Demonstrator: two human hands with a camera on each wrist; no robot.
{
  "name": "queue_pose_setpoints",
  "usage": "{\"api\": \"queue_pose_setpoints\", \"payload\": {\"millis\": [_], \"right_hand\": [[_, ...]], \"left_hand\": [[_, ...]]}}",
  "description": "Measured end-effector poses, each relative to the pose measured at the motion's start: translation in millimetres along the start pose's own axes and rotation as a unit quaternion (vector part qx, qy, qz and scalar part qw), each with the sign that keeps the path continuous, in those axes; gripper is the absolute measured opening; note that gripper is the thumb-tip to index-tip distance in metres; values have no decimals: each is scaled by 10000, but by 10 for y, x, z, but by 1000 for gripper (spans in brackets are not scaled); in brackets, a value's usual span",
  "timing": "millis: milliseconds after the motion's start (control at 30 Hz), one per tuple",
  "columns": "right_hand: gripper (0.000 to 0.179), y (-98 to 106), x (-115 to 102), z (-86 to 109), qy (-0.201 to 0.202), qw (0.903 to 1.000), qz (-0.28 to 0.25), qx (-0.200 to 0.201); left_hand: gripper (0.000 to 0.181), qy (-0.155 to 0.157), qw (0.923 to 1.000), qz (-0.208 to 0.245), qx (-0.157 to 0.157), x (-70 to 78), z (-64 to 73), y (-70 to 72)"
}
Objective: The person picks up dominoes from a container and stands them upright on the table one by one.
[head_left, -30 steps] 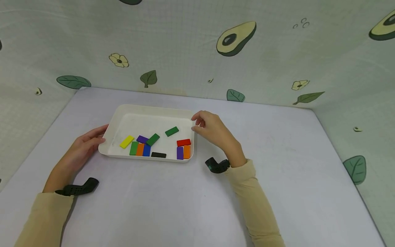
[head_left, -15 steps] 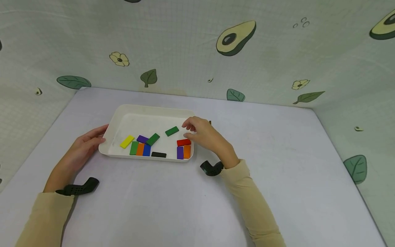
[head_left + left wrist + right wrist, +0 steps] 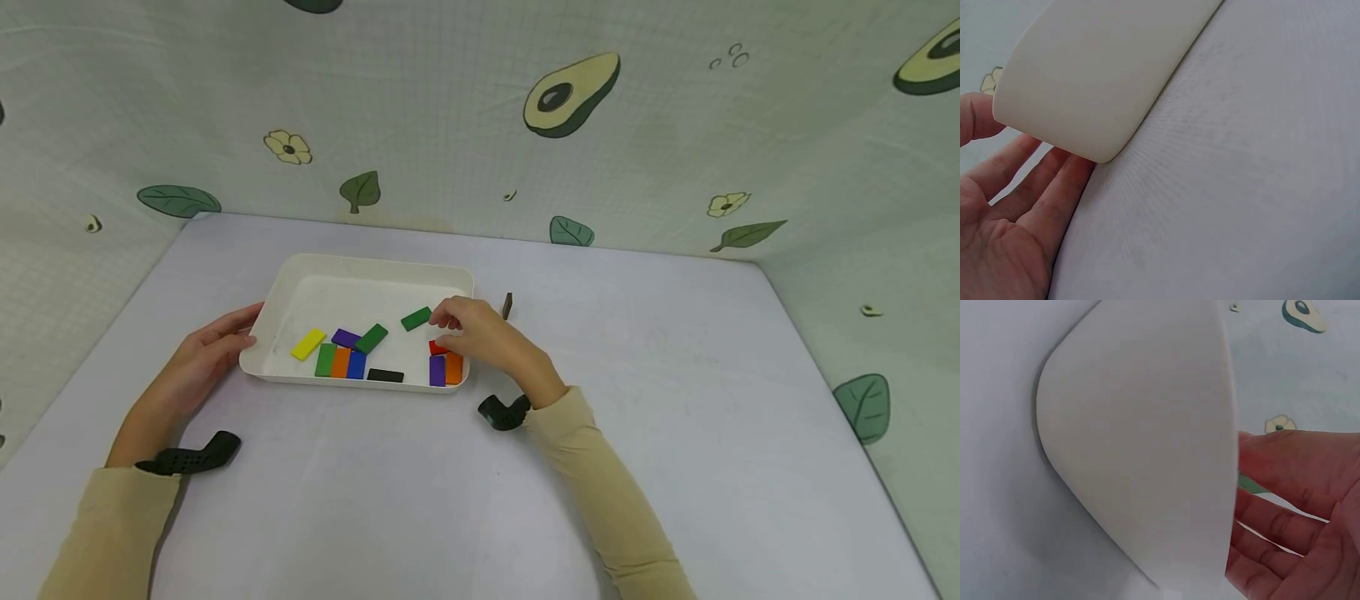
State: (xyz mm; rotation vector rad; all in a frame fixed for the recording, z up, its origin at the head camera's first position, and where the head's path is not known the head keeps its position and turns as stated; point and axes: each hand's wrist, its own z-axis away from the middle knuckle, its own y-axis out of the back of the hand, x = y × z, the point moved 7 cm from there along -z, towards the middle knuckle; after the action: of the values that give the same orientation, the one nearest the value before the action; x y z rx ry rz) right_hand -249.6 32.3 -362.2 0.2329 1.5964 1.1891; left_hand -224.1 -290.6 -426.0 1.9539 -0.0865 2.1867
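Observation:
A white tray (image 3: 352, 260) holds small flat coloured blocks. My left hand (image 3: 206, 354) rests against its left side, thumb at the near rim and fingers along the outer wall; the left wrist view shows them meeting the tray corner (image 3: 1079, 81). My right hand (image 3: 483, 337) reaches over the tray's right end, thumb and fingers apart. Its thumb overlaps a red block (image 3: 436, 347), and the fingertips come right beside a green block (image 3: 416, 318). In the right wrist view the tray wall (image 3: 1141, 437) hides the fingertips of that hand (image 3: 1291, 519).
Other blocks lie along the tray's near side: yellow (image 3: 308, 343), orange (image 3: 341, 363), blue (image 3: 356, 365), black (image 3: 386, 376) and purple (image 3: 437, 371) among them. A dark brown block (image 3: 507, 306) stands on the white table (image 3: 637, 400) beyond the right hand. Patterned cloth (image 3: 450, 108) hangs behind.
My right hand has moved left and slightly nearer from the tray's right rim to over the blocks. The dark brown block has come into view behind it. The left hand stays put.

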Motion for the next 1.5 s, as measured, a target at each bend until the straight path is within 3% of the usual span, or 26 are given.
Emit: {"api": "queue_pose_setpoints", "payload": {"millis": [233,667,1500], "right_hand": [[26,-104,4,-51,131,9996,196,-153],[22,-207,-8,-53,62,9941,1015,-378],[19,-256,3,-96,155,9907,1329,-237]], "left_hand": [[55,18,10000,-62,-28,-4,2,0],[55,35,10000,59,-24,-24,3,14],[54,-54,10000,42,-22,9,4,4]]}}
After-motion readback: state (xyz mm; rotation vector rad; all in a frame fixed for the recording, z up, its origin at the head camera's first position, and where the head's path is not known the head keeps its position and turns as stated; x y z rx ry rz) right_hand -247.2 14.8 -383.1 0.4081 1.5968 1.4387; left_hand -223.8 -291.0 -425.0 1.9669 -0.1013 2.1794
